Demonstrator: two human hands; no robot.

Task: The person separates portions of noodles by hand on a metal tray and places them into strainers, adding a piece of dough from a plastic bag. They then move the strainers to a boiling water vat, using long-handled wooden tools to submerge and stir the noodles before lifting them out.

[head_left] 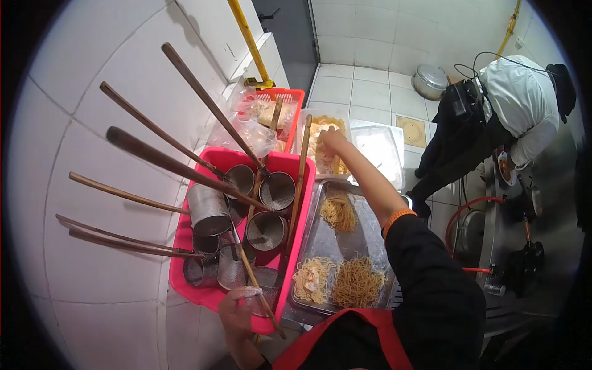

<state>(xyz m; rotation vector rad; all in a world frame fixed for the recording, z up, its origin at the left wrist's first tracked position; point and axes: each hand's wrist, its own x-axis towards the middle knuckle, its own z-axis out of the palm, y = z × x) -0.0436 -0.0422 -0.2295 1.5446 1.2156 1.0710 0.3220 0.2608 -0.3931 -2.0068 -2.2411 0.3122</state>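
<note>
My right hand (333,143) reaches into a clear plastic container (348,123) of pale yellow noodles (316,132), fingers bent down and closed among them. At the front rim of a pink basket (176,271), my left hand (237,311) has curled fingers with white powder on the tips. Its fingertips lie beside the wooden handle of a noodle strainer (254,283); what they hold, if anything, I cannot tell. Several metal noodle strainers (266,230) stand in the basket with long handles leaning out. Noodle portions (359,282) lie on a metal tray (351,246) below my right forearm.
Behind the pink basket is a red crate (296,98) with plastic bags (250,132). A white lid or tray (376,154) sits right of the noodle container. A person (518,92) bends over a metal counter (524,296) at right, holding a plate. A lidded pot (430,80) stands on the floor.
</note>
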